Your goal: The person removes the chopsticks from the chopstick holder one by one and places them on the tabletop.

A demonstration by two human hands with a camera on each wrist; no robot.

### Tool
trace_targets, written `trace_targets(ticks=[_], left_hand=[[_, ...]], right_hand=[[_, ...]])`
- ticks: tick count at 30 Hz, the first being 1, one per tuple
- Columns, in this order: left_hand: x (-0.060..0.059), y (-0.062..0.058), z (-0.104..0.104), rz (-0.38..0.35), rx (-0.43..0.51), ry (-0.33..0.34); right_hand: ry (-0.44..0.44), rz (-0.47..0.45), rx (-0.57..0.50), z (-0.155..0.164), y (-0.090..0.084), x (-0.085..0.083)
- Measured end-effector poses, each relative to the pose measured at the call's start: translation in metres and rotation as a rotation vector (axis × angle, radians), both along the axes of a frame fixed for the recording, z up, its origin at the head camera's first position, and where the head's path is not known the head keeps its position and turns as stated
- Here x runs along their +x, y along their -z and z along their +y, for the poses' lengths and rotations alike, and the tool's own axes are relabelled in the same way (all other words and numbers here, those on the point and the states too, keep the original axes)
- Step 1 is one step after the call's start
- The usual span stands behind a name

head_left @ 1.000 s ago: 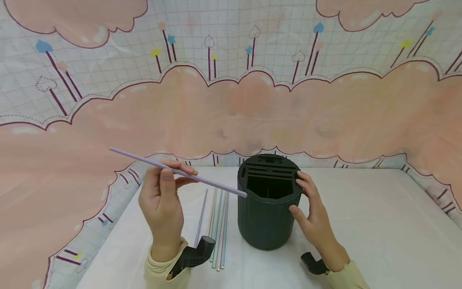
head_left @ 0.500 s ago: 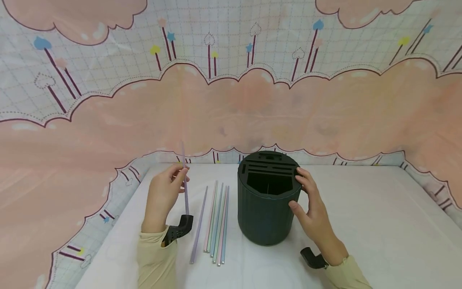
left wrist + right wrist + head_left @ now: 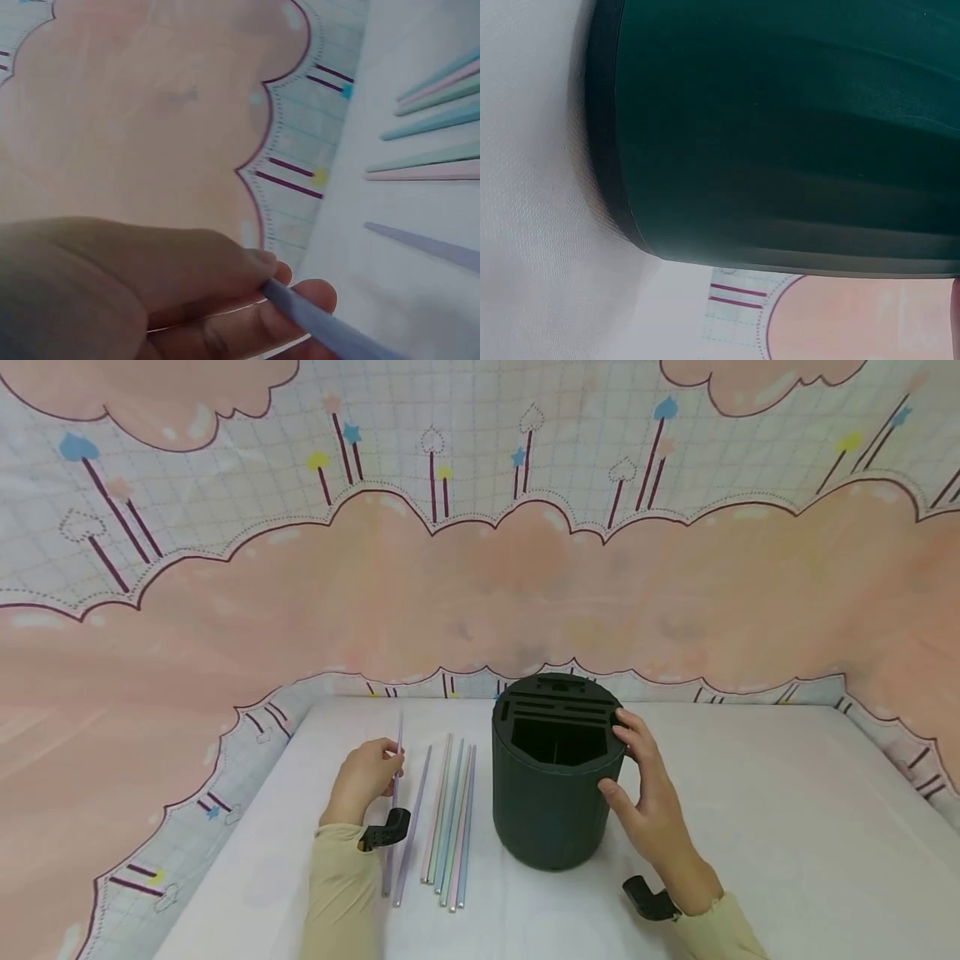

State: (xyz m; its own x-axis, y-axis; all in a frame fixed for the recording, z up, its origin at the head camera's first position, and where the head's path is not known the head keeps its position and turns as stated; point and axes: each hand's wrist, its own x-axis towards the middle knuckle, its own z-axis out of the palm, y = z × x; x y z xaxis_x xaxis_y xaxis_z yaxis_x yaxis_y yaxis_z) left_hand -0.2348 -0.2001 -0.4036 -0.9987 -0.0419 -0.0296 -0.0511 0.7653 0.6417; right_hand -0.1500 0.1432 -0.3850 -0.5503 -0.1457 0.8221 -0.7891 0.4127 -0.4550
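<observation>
My left hand [image 3: 367,777] pinches a lavender chopstick [image 3: 387,877] between thumb and fingers, low over the table's left side. In the left wrist view this chopstick [image 3: 322,322] runs out from the fingertips to the lower right. Another lavender chopstick [image 3: 412,827] lies just right of it. Several pink, green and blue chopsticks [image 3: 453,827] lie side by side farther right. A dark green utensil holder [image 3: 551,814], with slots and a larger opening on top, stands upright. My right hand [image 3: 660,810] grips its right side near the rim, thumb in front. The holder's wall [image 3: 780,150] fills most of the right wrist view.
A white tabletop [image 3: 787,827] spreads beneath everything. Behind it and along its sides hangs a peach and white patterned cloth [image 3: 480,602]. Black wrist cameras [image 3: 387,829] sit at both wrists.
The left hand has turned the chopstick from slanting toward the holder to lengthwise beside the other lavender one, and lowered it. The right hand and holder have stayed in place.
</observation>
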Motion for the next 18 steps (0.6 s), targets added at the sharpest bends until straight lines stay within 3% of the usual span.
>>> trace_targets(ticks=[8, 13, 18], left_hand=[[0.002, 0.032, 0.004, -0.056, -0.054, -0.001], [0.005, 0.042, 0.007, -0.061, -0.063, -0.027], [0.005, 0.041, 0.011, -0.051, -0.098, -0.001]], right_hand=[[0.009, 0.022, 0.007, -0.002, 0.002, 0.003], [0.023, 0.006, 0.003, 0.015, 0.013, -0.009], [0.196, -0.142, 0.073, 0.05, 0.022, -0.015]])
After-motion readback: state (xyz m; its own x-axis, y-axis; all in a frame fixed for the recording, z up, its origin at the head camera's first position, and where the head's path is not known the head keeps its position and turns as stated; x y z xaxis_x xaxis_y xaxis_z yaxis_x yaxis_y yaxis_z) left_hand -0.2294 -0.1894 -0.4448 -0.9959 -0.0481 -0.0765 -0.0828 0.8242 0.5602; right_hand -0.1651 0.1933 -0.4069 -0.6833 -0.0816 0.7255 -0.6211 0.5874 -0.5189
